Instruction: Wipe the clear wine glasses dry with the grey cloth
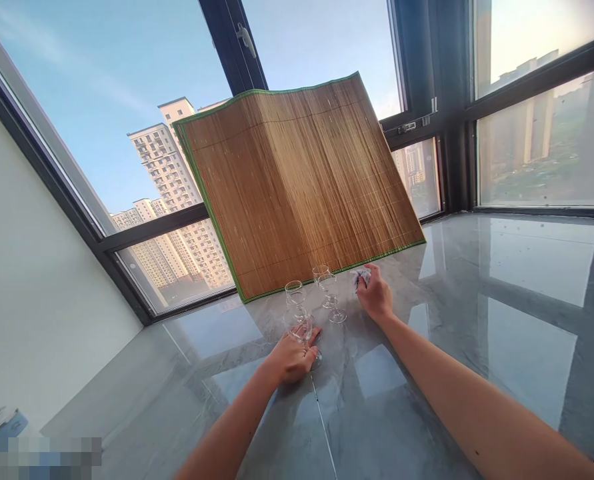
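Observation:
My left hand (297, 357) is closed around the stem of a small clear stemmed glass (299, 325), whose foot shows beside the thumb on the grey marble-look surface. Just behind it stands another clear stemmed glass (294, 293), partly covered by the first. To the right, more such glasses overlap, the nearest one (329, 288) upright on its round foot. My right hand (375, 295) pinches a crumpled white cloth or tissue with dark marks (361, 277), apart from the glasses and close to the surface.
A bamboo mat (301, 180) with green edging leans against the dark window frame (439, 100) behind the glasses. The glossy grey surface (427, 393) reflects the windows. On the left is a white wall (41, 233), with a blue-and-white object (9, 423) at lower left.

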